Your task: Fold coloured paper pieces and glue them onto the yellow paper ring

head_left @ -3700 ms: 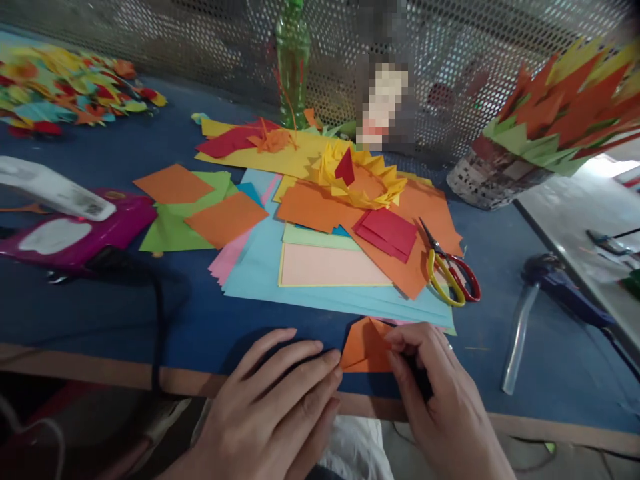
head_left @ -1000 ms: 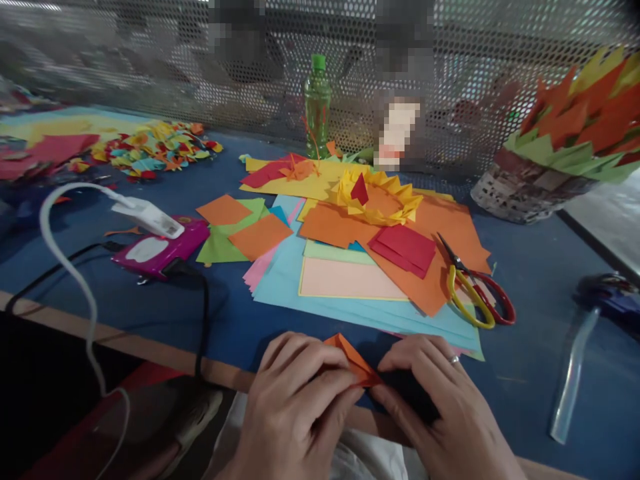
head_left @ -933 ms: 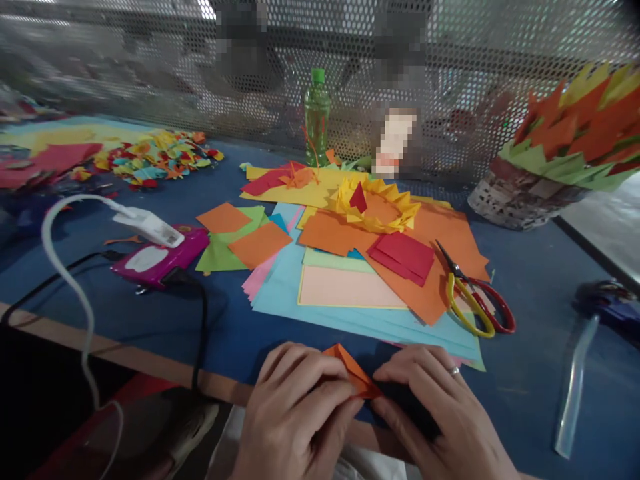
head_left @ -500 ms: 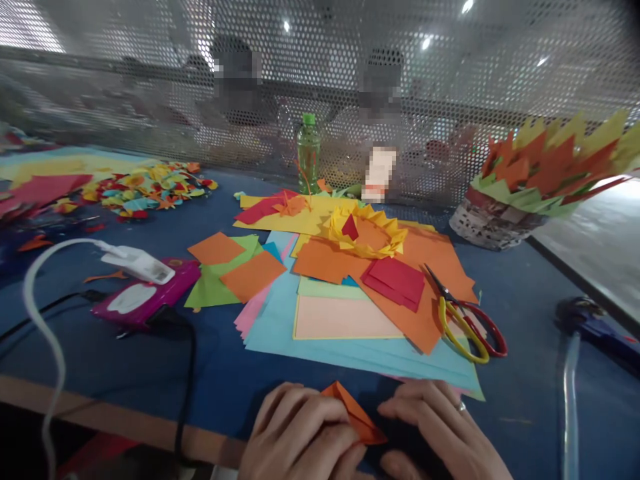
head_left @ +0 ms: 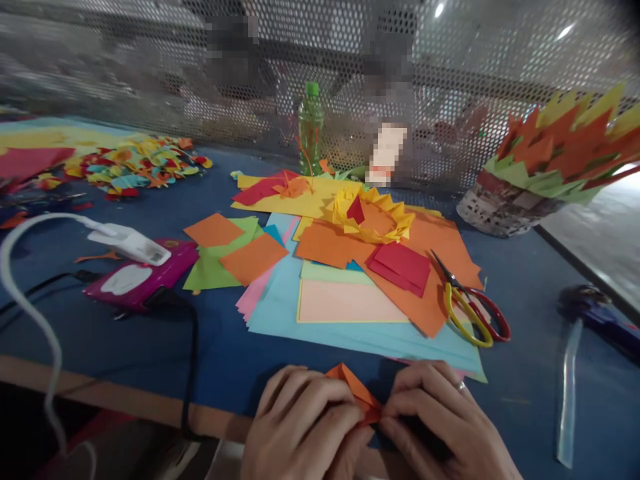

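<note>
At the table's near edge, a small folded piece of orange paper (head_left: pixel 356 388) shows creased layers and a peak at its top. My left hand (head_left: pixel 307 417) covers its left part, fingers curled over it and thumb below. My right hand (head_left: pixel 445 410), with a ring on one finger, pinches the paper's right corner between thumb and fingertips. The paper's lower edge is partly hidden by my fingers. Just beyond my hands lies a stack of light blue sheets (head_left: pixel 280 320), topped by pale pink, orange and red pieces.
Scissors (head_left: pixel 467 303) with yellow and red handles lie right of centre. A yellow folded-paper ring (head_left: pixel 373 217), green-capped bottle (head_left: pixel 311 130) and paper-filled basket (head_left: pixel 500 203) stand farther back. Left are a magenta power strip (head_left: pixel 125 283) with cables and a scrap pile (head_left: pixel 143 163). A glue gun (head_left: pixel 600 320) lies right.
My right hand has moved in to the left, and its thumb and fingers have closed on the orange paper's right corner. My left hand stays on the paper. The camera view has shifted slightly.
</note>
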Demonstrator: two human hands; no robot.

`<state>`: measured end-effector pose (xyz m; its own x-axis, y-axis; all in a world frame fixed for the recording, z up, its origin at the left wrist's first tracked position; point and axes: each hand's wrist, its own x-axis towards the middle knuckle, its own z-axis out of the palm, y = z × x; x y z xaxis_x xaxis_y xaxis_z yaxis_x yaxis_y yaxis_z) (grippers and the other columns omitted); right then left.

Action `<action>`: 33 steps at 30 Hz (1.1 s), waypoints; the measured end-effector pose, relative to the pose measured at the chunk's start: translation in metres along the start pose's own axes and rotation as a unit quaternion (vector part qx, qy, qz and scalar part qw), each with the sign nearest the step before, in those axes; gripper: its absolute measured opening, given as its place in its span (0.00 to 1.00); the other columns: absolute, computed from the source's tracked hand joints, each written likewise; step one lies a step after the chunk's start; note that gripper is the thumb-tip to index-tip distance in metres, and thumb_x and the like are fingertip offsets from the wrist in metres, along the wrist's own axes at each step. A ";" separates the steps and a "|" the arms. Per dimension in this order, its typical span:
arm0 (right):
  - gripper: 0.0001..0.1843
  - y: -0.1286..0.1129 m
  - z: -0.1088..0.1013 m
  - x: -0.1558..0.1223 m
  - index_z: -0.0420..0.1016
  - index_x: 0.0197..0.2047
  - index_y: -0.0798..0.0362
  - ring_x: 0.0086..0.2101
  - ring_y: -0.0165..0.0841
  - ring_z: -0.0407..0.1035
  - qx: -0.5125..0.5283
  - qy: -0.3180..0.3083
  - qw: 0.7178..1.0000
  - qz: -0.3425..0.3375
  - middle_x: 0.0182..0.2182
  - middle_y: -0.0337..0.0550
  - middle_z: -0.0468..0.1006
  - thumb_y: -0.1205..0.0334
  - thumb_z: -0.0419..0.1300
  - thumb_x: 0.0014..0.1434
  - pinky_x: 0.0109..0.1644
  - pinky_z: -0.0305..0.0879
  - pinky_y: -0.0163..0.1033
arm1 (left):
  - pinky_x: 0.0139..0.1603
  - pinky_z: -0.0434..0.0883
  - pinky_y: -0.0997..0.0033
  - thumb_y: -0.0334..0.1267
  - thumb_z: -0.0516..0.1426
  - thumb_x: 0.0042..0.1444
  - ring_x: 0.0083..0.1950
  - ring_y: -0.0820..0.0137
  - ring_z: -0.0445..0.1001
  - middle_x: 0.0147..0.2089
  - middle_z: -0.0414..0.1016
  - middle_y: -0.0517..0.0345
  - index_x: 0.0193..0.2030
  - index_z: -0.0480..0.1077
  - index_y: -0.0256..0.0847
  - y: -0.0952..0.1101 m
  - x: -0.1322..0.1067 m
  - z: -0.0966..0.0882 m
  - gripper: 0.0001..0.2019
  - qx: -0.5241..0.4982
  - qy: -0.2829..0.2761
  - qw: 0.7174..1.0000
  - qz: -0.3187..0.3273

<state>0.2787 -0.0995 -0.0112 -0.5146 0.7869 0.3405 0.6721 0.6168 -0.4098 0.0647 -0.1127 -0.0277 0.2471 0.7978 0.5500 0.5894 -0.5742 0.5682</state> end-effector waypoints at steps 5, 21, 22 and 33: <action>0.03 -0.004 0.001 -0.001 0.73 0.38 0.47 0.40 0.31 0.70 0.010 -0.004 0.999 0.049 0.36 0.38 0.75 0.65 0.62 0.62 0.43 0.70 0.35 | 0.46 0.67 0.63 0.26 0.61 0.58 0.40 0.68 0.72 0.38 0.78 0.62 0.39 0.75 0.44 0.006 0.001 0.000 0.08 -0.011 0.004 0.999 -0.043; 0.07 -0.005 0.002 0.000 0.70 0.35 0.48 0.40 0.34 0.67 0.002 0.015 0.998 0.065 0.35 0.39 0.73 0.69 0.64 0.58 0.43 0.64 0.37 | 0.43 0.66 0.64 0.25 0.62 0.56 0.38 0.69 0.71 0.37 0.77 0.61 0.34 0.72 0.42 0.011 0.005 0.004 0.07 0.021 0.013 0.995 -0.094; 0.07 -0.005 0.003 0.001 0.70 0.35 0.48 0.40 0.34 0.67 0.001 0.016 0.998 0.064 0.35 0.39 0.73 0.69 0.64 0.58 0.44 0.64 0.38 | 0.44 0.66 0.64 0.25 0.62 0.56 0.38 0.69 0.71 0.37 0.77 0.61 0.34 0.72 0.42 0.011 0.006 0.004 0.07 0.022 0.013 0.995 -0.095; 0.05 -0.005 0.003 0.002 0.71 0.39 0.49 0.40 0.35 0.68 -0.017 -0.001 0.997 0.072 0.36 0.40 0.74 0.67 0.62 0.60 0.44 0.64 0.39 | 0.45 0.65 0.64 0.25 0.61 0.55 0.38 0.70 0.71 0.37 0.75 0.61 0.31 0.69 0.41 0.013 0.003 0.003 0.08 0.029 0.005 0.995 -0.097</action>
<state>0.2729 -0.1014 -0.0110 -0.4136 0.8669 0.2782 0.7566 0.4972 -0.4247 0.0752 -0.1165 -0.0205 0.1177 0.8903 0.4398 0.6693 -0.3983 0.6272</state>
